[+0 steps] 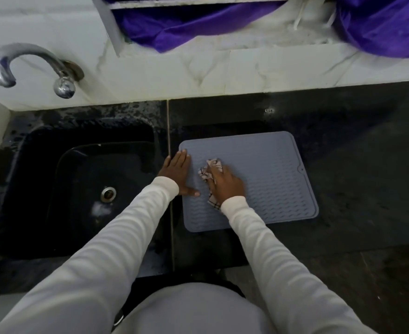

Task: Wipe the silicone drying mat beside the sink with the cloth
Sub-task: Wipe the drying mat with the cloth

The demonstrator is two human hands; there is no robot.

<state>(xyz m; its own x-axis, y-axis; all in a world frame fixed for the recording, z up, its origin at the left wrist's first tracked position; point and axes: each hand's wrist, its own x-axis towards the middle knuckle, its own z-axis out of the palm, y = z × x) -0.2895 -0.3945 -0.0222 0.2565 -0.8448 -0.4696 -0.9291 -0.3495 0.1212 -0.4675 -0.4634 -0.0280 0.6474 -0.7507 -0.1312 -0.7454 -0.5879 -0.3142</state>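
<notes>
A grey ribbed silicone drying mat [271,169] lies flat on the black counter, just right of the sink. My left hand [178,173] rests flat on the mat's left edge, fingers straight and thumb spread. My right hand [227,185] grips a crumpled white checked cloth [209,173] and holds it down on the left-middle part of the mat. Part of the cloth sticks out above the fingers and below the wrist; the rest is hidden under the hand.
A black sink [78,189] with a metal drain [108,194] lies to the left, under a chrome tap [30,68]. White marble backsplash [222,75] runs behind the counter [355,153]. Purple fabric [379,22] hangs on the ledge above.
</notes>
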